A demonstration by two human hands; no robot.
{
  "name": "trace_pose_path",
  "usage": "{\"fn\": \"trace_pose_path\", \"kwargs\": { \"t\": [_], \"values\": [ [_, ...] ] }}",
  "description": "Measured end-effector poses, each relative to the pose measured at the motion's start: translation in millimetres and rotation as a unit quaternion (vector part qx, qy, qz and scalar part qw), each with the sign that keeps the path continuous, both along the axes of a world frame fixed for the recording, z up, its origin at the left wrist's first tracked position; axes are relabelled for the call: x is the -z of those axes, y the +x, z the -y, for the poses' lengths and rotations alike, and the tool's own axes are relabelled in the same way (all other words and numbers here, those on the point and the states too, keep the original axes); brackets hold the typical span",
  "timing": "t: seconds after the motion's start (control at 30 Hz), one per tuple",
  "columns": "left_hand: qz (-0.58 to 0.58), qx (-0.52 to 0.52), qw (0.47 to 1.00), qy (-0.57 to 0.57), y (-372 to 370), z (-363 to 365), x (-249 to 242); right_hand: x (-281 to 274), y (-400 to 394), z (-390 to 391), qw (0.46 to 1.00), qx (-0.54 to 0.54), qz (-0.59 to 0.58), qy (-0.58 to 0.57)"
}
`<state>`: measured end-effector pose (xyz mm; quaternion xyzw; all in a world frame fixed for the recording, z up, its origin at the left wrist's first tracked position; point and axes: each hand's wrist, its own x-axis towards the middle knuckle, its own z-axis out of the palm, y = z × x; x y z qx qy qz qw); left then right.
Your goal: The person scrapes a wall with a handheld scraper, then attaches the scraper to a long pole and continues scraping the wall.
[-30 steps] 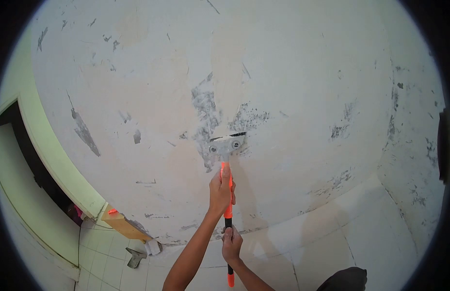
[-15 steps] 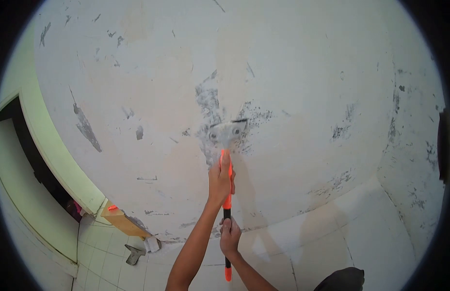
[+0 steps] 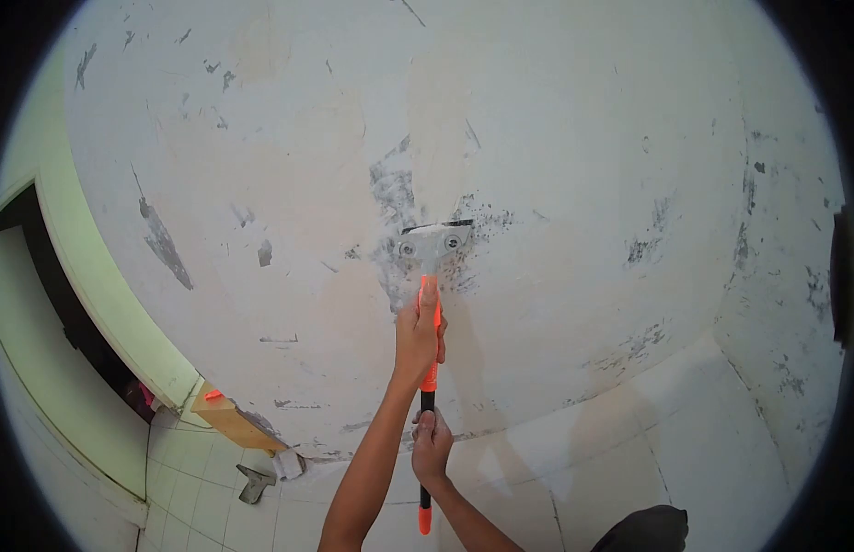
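Observation:
A long-handled scraper [image 3: 432, 247] with a grey metal head and an orange and black handle stands nearly upright against the wall [image 3: 574, 258]. Its wide blade lies over a patch of grey, stripped spots in the pale coating. My left hand [image 3: 420, 333] is wrapped round the upper orange grip, just below the head, thumb along the front. Lower down, my right hand [image 3: 432, 449] is closed round the black part of the handle. The orange end of the handle sticks out beneath it.
A doorway with a pale door [image 3: 63, 359] is at the left. Near the wall's lower left corner is a wooden box or board [image 3: 238, 425] with a small orange thing on it. A grey scraper-like tool [image 3: 254, 484] lies on the tiled floor [image 3: 192, 478].
The scraper's head has shifted slightly up and right, while the handle's lower end has swung a little left. My right hand has moved left with it.

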<state>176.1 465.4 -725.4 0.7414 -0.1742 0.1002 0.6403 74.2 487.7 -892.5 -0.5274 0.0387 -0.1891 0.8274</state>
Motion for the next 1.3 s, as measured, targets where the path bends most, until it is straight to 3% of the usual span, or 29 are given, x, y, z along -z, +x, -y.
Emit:
{"fn": "trace_pose_path", "kwargs": {
  "t": [0.13, 0.33, 0.5, 0.63, 0.73, 0.87, 1.03, 1.3],
  "values": [
    [-0.010, -0.002, 1.000, 0.005, -5.5, 0.2, 19.5, 25.1, -5.0, -4.2, 1.000, 0.016, 0.004, -0.004],
    [-0.003, 0.003, 1.000, -0.015, -8.4, 1.8, 16.7, -7.6, 4.2, 26.2, 0.997, 0.023, 0.002, -0.070],
    [0.065, -0.073, 0.987, 0.126, -7.4, -2.2, 19.8, 17.5, -7.0, 5.8, 0.996, 0.039, -0.002, -0.084],
    [0.038, -0.062, 0.989, 0.125, -10.3, -1.3, 17.0, 6.2, 0.9, 14.7, 0.996, 0.029, -0.016, -0.086],
    [0.095, -0.084, 0.981, 0.149, -10.5, -1.3, 15.1, -20.0, 7.3, 28.7, 0.998, 0.018, -0.010, -0.064],
    [0.099, -0.102, 0.974, 0.177, -10.9, -3.7, 26.6, -0.1, -0.1, 16.9, 0.994, 0.053, -0.005, -0.096],
    [0.120, -0.122, 0.965, 0.199, -10.8, -1.7, 16.6, -27.4, -2.8, 31.1, 0.995, 0.035, -0.014, -0.096],
    [0.112, -0.141, 0.960, 0.216, -18.2, -4.9, 25.0, -7.5, -2.7, 24.5, 0.994, 0.052, 0.000, -0.100]
  ]
}}
